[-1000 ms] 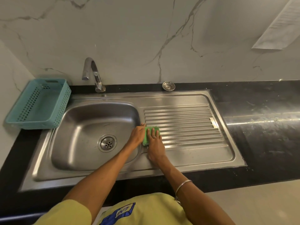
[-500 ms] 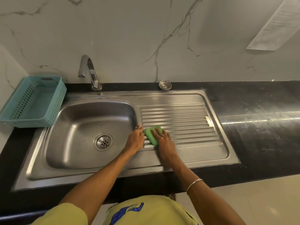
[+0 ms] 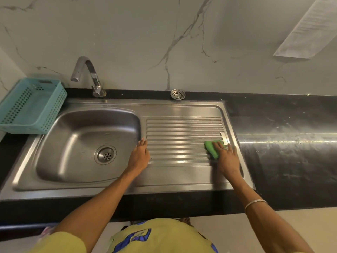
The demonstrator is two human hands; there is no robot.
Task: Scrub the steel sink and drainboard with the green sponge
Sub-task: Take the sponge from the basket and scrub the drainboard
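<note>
Since half a second earlier the green sponge (image 3: 211,148) had slid from the left end of the drainboard (image 3: 182,130) all the way to its right end, near the little slot by the rim. The right hand (image 3: 227,158) lay flat on top of it, fingers pretty much straight and spread, pressing it down onto the ridges rather than curling round it. The left hand (image 3: 139,156) stayed put on the strip between bowl and ribs, palm down, fingers relaxed and together, holding nothing. The steel sink (image 3: 73,143) bowl sat to the left with its drain (image 3: 105,154) in the middle. Further out: a curved tap (image 3: 89,75) behind the bowl, a loose strainer (image 3: 177,94) on the black counter (image 3: 282,152) against the marble wall, and a teal basket (image 3: 31,106) at the far left. Thin bangle (image 3: 255,204) on the right wrist
</note>
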